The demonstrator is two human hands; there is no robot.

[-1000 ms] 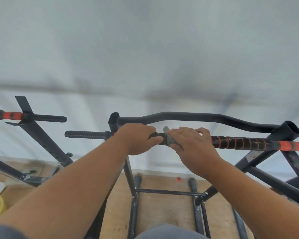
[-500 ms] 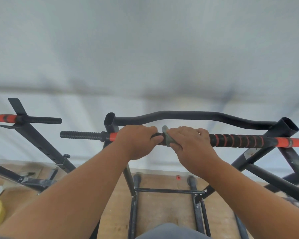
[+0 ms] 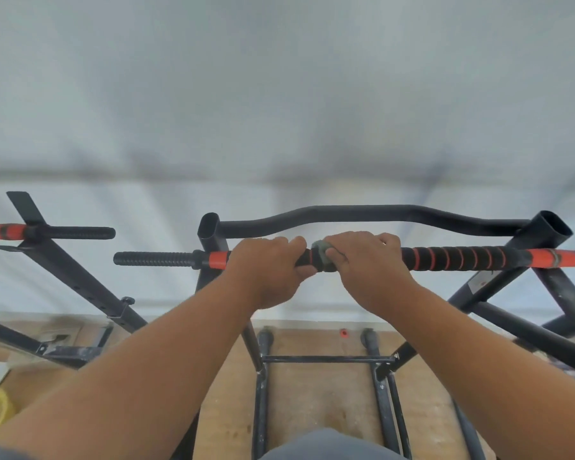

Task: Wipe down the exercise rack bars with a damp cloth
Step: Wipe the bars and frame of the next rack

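Still mid-job: left hand point(image 3: 273, 270) grips padded bar point(image 3: 452, 258), right hand point(image 3: 365, 263) beside it clamps cloth point(image 3: 320, 251) round bar. Curved bar point(image 3: 379, 214) behind + frame prob. still to wipe.

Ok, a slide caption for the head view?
Both hands on the striped bar: left hand grips it bare, right hand holds the cloth around it.
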